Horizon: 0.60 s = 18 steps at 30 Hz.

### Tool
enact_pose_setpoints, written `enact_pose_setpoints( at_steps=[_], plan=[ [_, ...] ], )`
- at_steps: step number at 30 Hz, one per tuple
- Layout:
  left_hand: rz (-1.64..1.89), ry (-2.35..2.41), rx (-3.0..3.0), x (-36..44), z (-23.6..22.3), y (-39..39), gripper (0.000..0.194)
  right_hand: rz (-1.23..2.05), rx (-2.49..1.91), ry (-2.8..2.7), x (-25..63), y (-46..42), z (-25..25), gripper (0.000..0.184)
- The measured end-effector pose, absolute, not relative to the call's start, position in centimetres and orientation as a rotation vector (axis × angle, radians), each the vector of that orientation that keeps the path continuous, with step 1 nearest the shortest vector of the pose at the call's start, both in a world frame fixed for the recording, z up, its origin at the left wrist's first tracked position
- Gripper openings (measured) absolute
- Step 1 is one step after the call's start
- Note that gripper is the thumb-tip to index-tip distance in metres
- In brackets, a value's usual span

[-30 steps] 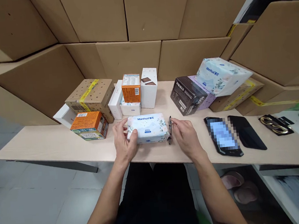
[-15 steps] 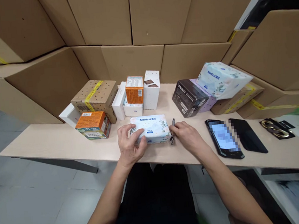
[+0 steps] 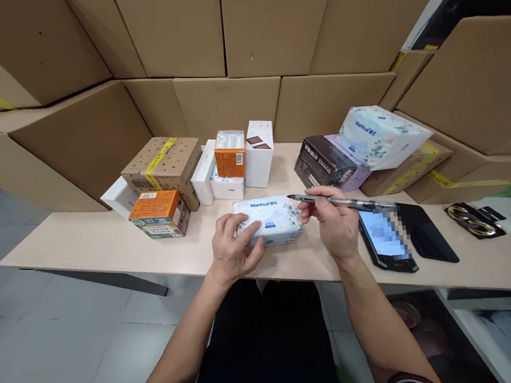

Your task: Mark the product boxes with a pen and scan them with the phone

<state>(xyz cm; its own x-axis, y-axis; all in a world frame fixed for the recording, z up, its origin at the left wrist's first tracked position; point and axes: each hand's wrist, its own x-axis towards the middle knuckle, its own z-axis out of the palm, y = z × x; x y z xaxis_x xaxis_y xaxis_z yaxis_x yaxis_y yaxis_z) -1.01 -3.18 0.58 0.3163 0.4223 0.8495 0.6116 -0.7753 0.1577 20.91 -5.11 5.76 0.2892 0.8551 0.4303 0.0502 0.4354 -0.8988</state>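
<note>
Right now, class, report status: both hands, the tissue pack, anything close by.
Left hand gripping tissue pack on table. Right hand holding pen, tip over pack. Phone lies right of hand.

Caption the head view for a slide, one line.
Left hand steadies a tissue pack on the table; right hand holds a pen above it.
</note>
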Motion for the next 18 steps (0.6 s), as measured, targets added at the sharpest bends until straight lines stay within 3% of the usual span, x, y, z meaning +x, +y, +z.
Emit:
enact_pose_setpoints(
  at_steps=[12,18],
  plan=[
    [-1.488,-0.953,-2.404,-1.1,0.4,-3.3,0.028,0.826,-1.076,-1.470,17.6,-3.5,4.8,0.017],
    [-1.486,-0.982,-2.410,-1.0,0.5,-3.3,0.023,0.744,-1.097,-1.552,17.5,-3.6,4.7,0.019]
  ],
)
